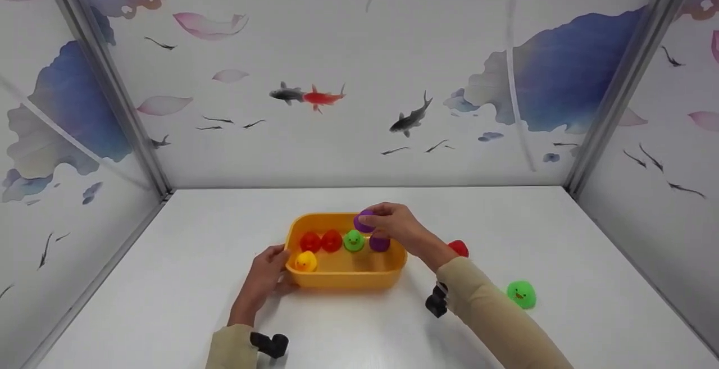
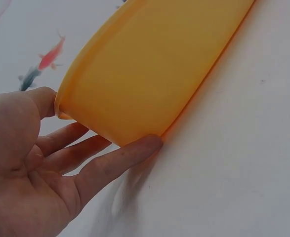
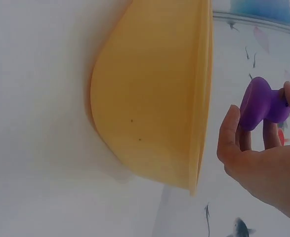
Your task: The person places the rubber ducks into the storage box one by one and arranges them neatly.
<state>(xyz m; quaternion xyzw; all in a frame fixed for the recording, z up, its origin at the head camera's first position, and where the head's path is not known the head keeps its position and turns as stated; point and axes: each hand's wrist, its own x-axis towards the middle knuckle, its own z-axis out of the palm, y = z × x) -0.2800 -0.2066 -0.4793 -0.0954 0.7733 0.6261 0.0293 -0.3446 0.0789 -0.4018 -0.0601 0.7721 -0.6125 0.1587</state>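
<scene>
An orange-yellow plastic tub (image 1: pixel 348 280) sits on the table, with several small rubber ducks inside. Its left end is gripped by my left hand (image 1: pixel 264 274); in the left wrist view the thumb is at the rim and the fingers lie along the side wall. My right hand (image 1: pixel 403 227) pinches a purple rubber duck (image 3: pixel 257 104) above the tub's far right part. Below it, another purple duck (image 1: pixel 380 243) lies in the tub beside a green duck (image 1: pixel 354 241). Two red ducks (image 1: pixel 332 241) and a yellow duck (image 1: pixel 305 262) are at the tub's left.
To the right of the tub, a red toy (image 1: pixel 459 248) lies partly hidden behind the right forearm. A green duck (image 1: pixel 522 294) rests on the white table (image 1: pixel 168 279) farther right. Printed panels (image 1: pixel 348 150) enclose the back and sides.
</scene>
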